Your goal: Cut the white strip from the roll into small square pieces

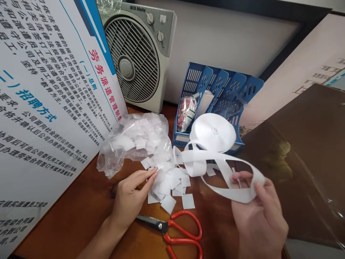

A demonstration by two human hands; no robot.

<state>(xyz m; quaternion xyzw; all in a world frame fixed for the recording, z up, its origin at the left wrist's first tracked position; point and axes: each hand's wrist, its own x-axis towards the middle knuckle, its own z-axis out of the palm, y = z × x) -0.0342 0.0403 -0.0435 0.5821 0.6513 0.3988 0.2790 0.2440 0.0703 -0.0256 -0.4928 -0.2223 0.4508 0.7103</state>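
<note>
My right hand (260, 216) grips a loop of wide white tape (234, 194) between thumb and fingers. The tape curls back to a big white roll (212, 132), which leans on the blue file rack. My left hand (132, 194) is pinched, thumb and forefinger together, at the left edge of a pile of cut white squares (168, 181). Whatever lies between those fingertips is too small to make out. Red-handled scissors (172, 226) lie just below the pile, blades pointing left toward my left wrist. A clear plastic bag (134, 135) with more white squares inside rests behind my left hand.
A blue file rack (185, 86) holding a small packet (186, 113) stands at the back of the brown table (86, 201). Behind the bag is a grey box fan (132, 57). A printed board (40, 90) walls the left side; a dark brown panel (304, 151) rises at right.
</note>
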